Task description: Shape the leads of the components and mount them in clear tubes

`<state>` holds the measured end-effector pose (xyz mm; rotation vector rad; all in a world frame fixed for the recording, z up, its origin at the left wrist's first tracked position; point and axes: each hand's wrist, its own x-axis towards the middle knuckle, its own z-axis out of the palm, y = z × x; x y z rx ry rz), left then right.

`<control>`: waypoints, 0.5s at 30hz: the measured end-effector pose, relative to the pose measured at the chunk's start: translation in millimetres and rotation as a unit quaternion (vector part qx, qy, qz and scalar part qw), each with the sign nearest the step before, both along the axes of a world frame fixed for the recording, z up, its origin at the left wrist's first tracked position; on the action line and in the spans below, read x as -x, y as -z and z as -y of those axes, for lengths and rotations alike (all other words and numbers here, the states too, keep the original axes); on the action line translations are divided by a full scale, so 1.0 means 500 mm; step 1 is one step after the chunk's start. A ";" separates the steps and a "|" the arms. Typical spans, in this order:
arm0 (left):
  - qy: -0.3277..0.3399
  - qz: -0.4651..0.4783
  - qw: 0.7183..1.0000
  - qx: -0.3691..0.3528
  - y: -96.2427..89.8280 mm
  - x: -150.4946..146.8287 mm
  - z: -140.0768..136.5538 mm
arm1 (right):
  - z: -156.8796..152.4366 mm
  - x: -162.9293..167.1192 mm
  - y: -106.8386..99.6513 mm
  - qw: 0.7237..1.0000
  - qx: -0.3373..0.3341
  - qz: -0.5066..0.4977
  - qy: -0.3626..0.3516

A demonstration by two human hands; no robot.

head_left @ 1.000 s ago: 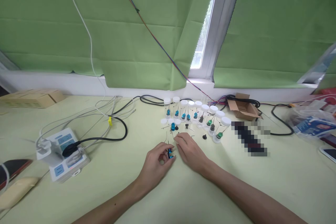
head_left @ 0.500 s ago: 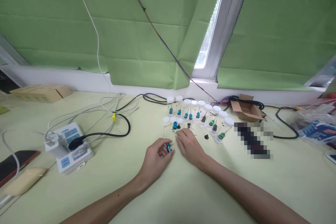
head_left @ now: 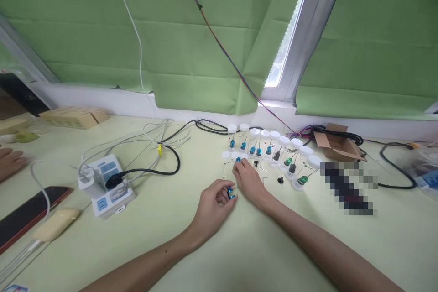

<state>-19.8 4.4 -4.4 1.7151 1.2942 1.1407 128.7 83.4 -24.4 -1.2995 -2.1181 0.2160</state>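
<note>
My left hand (head_left: 214, 200) is held just over the table, its thumb and fingers closed round a small shiny blue metal part (head_left: 230, 190). Close beside it, my right hand (head_left: 249, 181) reaches down among small parts with its fingers bent together; what they grip, if anything, is hidden. Another blue metal part (head_left: 238, 159) shows just beyond its fingers, partly covered. Behind stands a row of clear vials with white caps (head_left: 273, 135), holding blue, green and dark pieces with thin metal rods. To the right lie a black knob-like piece (head_left: 280, 180) and a thin bent rod (head_left: 264, 179).
On the left sits a white power strip (head_left: 112, 187) with plugs and tangled cables. A phone-like dark slab (head_left: 30, 212) lies farther left, near another person's hand (head_left: 12, 163). An open cardboard box (head_left: 338, 146) stands at the back right, beside coiled black cable.
The view has swung left, bringing another person's hand into sight. My right hand has moved forward and left over the loose parts. My left hand still holds the blue part.
</note>
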 end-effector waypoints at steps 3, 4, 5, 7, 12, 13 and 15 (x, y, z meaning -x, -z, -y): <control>0.002 0.001 1.000 0.001 0.002 0.001 0.001 | -0.004 -0.001 0.001 1.000 0.005 -0.002 -0.002; 0.003 0.002 1.000 0.002 0.003 0.001 0.001 | -0.004 -0.002 0.001 1.000 0.006 -0.004 -0.005; 0.004 0.002 1.000 0.003 0.003 0.001 0.001 | -0.004 -0.003 0.000 1.000 0.006 -0.007 -0.008; 0.005 0.003 1.000 0.005 0.003 0.000 0.000 | 0.001 -0.006 -0.003 1.000 0.005 -0.013 -0.017; 0.008 0.007 1.000 0.011 0.003 -0.001 -0.002 | 0.040 -0.018 -0.029 0.996 -0.023 -0.069 -0.046; 0.009 0.009 1.000 0.013 0.002 -0.002 -0.002 | 0.054 -0.020 -0.036 0.994 -0.026 -0.093 -0.055; 0.012 0.008 1.000 0.017 0.000 -0.003 -0.002 | 0.086 -0.025 -0.047 0.986 -0.011 -0.147 -0.077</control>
